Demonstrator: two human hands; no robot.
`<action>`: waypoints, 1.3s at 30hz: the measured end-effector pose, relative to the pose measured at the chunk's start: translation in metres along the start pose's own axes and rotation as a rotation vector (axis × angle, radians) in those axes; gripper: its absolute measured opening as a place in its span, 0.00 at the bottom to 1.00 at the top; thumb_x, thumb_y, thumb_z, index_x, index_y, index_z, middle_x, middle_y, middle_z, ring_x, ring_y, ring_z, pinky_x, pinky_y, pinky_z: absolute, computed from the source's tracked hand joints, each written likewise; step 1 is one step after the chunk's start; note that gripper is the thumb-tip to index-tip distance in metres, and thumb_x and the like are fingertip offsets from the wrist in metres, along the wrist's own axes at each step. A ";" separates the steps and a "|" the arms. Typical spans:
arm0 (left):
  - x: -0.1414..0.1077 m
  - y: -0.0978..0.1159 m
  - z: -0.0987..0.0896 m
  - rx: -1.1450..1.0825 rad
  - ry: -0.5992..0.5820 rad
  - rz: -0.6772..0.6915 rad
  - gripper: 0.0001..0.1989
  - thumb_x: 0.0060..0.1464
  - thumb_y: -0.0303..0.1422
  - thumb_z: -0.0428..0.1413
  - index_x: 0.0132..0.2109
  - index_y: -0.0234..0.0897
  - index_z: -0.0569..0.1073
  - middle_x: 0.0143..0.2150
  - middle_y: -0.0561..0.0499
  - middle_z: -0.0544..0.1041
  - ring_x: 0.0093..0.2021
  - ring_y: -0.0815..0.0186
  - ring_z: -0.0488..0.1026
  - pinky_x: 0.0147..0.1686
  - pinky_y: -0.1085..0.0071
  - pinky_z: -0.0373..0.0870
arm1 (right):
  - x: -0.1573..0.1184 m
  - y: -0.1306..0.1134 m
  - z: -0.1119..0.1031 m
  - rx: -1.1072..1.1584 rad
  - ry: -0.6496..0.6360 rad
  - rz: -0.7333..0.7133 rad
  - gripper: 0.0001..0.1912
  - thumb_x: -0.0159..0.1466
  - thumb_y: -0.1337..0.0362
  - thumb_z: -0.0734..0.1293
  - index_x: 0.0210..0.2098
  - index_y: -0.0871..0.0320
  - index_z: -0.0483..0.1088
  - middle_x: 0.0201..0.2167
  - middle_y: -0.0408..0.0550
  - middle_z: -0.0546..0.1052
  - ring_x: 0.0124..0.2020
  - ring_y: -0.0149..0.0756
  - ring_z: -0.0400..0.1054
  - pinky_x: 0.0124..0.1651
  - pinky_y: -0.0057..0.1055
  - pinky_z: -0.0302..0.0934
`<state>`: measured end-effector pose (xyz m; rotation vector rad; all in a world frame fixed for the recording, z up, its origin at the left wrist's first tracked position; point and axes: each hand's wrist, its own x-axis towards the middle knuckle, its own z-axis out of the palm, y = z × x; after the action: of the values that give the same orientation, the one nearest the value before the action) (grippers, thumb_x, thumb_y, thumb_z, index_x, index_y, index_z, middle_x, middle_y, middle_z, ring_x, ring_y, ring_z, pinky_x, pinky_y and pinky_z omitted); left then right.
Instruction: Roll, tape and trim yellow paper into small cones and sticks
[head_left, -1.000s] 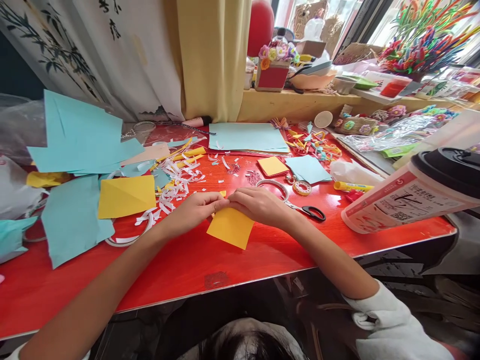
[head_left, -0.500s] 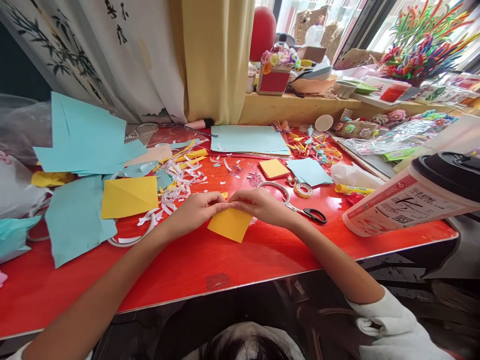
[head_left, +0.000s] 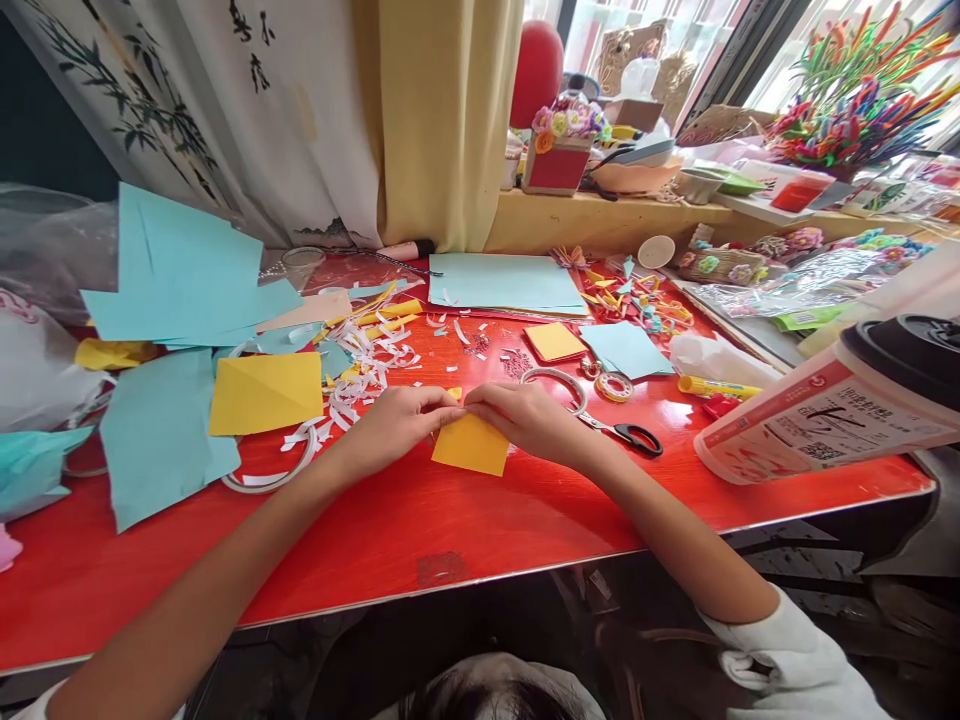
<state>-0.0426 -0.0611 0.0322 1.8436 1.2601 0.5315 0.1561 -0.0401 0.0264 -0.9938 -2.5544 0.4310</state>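
yellow paper [head_left: 472, 448] has turned straighter, apparently pinched by left hand [head_left: 399, 428] and right hand [head_left: 531, 425].

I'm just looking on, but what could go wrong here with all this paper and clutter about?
The left hand and right hand hold the yellow paper close together, so an uneven tug might crease or tear it. The scissors lie just beyond the right wrist, where a careless reach could meet the blades. The lidded cup is near the edge of the red table; a knock could tip it.
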 end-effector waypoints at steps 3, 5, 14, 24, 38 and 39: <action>0.000 0.001 0.000 0.034 0.016 0.018 0.15 0.55 0.43 0.50 0.37 0.37 0.73 0.34 0.53 0.75 0.34 0.67 0.70 0.33 0.74 0.63 | 0.000 -0.001 -0.001 0.024 -0.008 -0.003 0.12 0.66 0.65 0.57 0.41 0.63 0.69 0.36 0.52 0.77 0.34 0.33 0.69 0.33 0.26 0.56; 0.000 0.001 0.000 0.085 0.036 0.032 0.14 0.55 0.43 0.50 0.36 0.37 0.73 0.32 0.54 0.74 0.33 0.68 0.69 0.33 0.74 0.61 | 0.000 -0.002 -0.002 0.064 -0.016 0.016 0.11 0.66 0.64 0.58 0.40 0.62 0.70 0.34 0.50 0.77 0.32 0.32 0.69 0.32 0.25 0.56; -0.002 0.003 -0.003 0.071 0.013 -0.001 0.15 0.55 0.43 0.50 0.38 0.37 0.74 0.29 0.54 0.75 0.32 0.68 0.70 0.34 0.74 0.61 | 0.000 -0.003 -0.001 -0.008 -0.019 0.007 0.11 0.66 0.66 0.57 0.39 0.62 0.69 0.35 0.51 0.77 0.33 0.32 0.69 0.33 0.26 0.55; -0.001 0.003 -0.004 0.093 -0.014 0.006 0.13 0.55 0.40 0.50 0.37 0.37 0.74 0.29 0.54 0.74 0.29 0.69 0.70 0.32 0.75 0.61 | 0.000 -0.005 -0.001 -0.136 -0.058 -0.094 0.14 0.68 0.66 0.54 0.40 0.63 0.70 0.34 0.52 0.76 0.33 0.33 0.69 0.33 0.27 0.55; -0.002 0.003 -0.007 0.134 0.002 0.020 0.12 0.52 0.40 0.52 0.33 0.36 0.73 0.30 0.53 0.75 0.29 0.69 0.70 0.29 0.75 0.62 | -0.002 -0.003 0.001 0.028 -0.021 -0.052 0.10 0.65 0.64 0.59 0.38 0.61 0.71 0.33 0.48 0.77 0.30 0.30 0.68 0.31 0.25 0.55; -0.003 0.003 -0.008 0.132 0.002 0.019 0.12 0.52 0.40 0.52 0.33 0.36 0.73 0.30 0.53 0.75 0.29 0.69 0.70 0.29 0.75 0.62 | -0.002 -0.003 0.001 0.033 -0.016 -0.060 0.10 0.65 0.64 0.59 0.38 0.61 0.71 0.32 0.48 0.77 0.30 0.30 0.68 0.31 0.25 0.55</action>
<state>-0.0474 -0.0610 0.0392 1.9666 1.3074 0.4702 0.1554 -0.0438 0.0258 -0.9037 -2.5754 0.4650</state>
